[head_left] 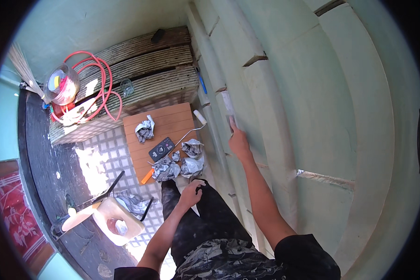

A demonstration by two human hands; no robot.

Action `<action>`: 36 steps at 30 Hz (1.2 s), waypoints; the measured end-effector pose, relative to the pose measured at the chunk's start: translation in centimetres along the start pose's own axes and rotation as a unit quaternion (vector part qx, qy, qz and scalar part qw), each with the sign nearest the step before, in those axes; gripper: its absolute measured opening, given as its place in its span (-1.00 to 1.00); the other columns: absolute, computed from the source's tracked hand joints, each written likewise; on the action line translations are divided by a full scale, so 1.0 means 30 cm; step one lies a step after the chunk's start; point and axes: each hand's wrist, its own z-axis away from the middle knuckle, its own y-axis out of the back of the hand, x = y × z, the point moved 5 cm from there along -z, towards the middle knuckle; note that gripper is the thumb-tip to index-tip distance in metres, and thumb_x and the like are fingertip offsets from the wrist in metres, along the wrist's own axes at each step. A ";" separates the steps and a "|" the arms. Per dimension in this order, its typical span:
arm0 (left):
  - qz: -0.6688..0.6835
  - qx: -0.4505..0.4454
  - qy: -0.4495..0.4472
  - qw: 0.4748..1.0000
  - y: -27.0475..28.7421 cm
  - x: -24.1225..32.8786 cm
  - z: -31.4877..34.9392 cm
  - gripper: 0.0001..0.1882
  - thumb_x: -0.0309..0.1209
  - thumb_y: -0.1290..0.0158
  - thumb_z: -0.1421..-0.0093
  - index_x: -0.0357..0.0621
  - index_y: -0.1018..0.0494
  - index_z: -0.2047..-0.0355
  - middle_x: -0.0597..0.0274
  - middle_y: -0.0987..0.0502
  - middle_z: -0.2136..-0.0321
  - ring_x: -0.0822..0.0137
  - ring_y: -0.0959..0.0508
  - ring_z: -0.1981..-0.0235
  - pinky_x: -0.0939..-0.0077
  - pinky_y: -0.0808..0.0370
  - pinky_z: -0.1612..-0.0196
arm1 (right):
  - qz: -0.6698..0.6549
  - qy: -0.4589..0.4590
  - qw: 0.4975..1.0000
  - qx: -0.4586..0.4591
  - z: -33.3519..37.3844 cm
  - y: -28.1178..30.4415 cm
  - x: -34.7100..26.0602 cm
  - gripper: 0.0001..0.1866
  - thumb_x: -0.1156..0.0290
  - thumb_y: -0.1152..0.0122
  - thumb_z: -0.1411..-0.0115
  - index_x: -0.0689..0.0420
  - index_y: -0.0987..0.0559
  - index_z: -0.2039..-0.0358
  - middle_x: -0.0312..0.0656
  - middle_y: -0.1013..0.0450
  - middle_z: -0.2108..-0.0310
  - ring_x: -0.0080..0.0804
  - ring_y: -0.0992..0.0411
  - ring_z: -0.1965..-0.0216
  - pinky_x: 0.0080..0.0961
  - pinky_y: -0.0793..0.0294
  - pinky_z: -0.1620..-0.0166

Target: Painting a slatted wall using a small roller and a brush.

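Note:
My right hand [239, 142] is raised to the pale green wall [308, 93] with its index finger stretched forward. Its fingers are closed around a thin, flat tool with a greyish blade [230, 119], perhaps a putty knife; most of it is hidden. Just beyond the blade, a white patch [227, 100] lies on a raised band of the wall. My left hand [190, 195] is curled in front of my dark trousers. A pale, pointed shape [196, 210] shows below that hand; I cannot tell whether the hand holds it.
A brown wooden board [177, 112] carries crumpled paper [145, 129], a dark remote-like device [162, 149] and a paint roller [200, 117] with an orange handle. Behind it stands a slatted bench [158, 70] with a red hose [109, 79]. A cream chair [119, 221] stands at left.

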 end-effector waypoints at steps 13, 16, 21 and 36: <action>0.020 0.021 0.063 0.998 0.019 -0.012 0.001 -0.70 -0.60 0.02 -0.01 -0.14 -0.40 0.19 0.14 -0.49 0.23 0.19 -0.53 0.23 0.36 -0.49 0.24 | 0.059 0.036 0.996 0.047 -0.075 0.003 -0.010 -0.24 0.69 0.15 0.01 -0.06 -0.17 -0.27 0.23 -0.47 0.33 0.08 -0.49 0.48 -0.16 -0.49 0.38; 0.013 0.029 0.052 0.998 0.026 -0.060 -0.002 -0.68 -0.59 0.01 -0.02 -0.13 -0.41 0.16 0.16 -0.49 0.18 0.23 -0.53 0.21 0.42 -0.50 0.31 | 0.001 -0.039 0.997 -0.059 0.001 -0.013 -0.034 -0.26 0.63 0.11 -0.04 -0.05 -0.14 -0.28 0.21 -0.46 0.23 0.20 -0.42 0.18 -0.05 -0.41 0.12; 0.020 0.027 0.047 0.998 0.006 -0.049 -0.036 -0.66 -0.59 0.00 -0.03 -0.14 -0.42 0.13 0.17 -0.50 0.14 0.28 -0.54 0.19 0.48 -0.51 0.35 | -0.014 -0.035 0.999 -0.025 -0.081 0.051 -0.107 -0.28 0.62 0.10 -0.04 -0.07 -0.16 -0.27 0.23 -0.46 0.26 0.21 -0.42 0.19 -0.03 -0.40 0.13; 0.027 0.060 0.028 0.997 -0.029 -0.074 -0.065 -0.68 -0.62 0.03 -0.01 -0.16 -0.40 0.17 0.11 -0.48 0.23 0.18 -0.53 0.24 0.40 -0.52 0.37 | -0.015 -0.033 0.999 -0.032 -0.197 0.012 -0.138 -0.29 0.61 0.10 -0.05 -0.07 -0.17 -0.27 0.25 -0.45 0.22 0.19 -0.41 0.12 -0.06 -0.39 0.05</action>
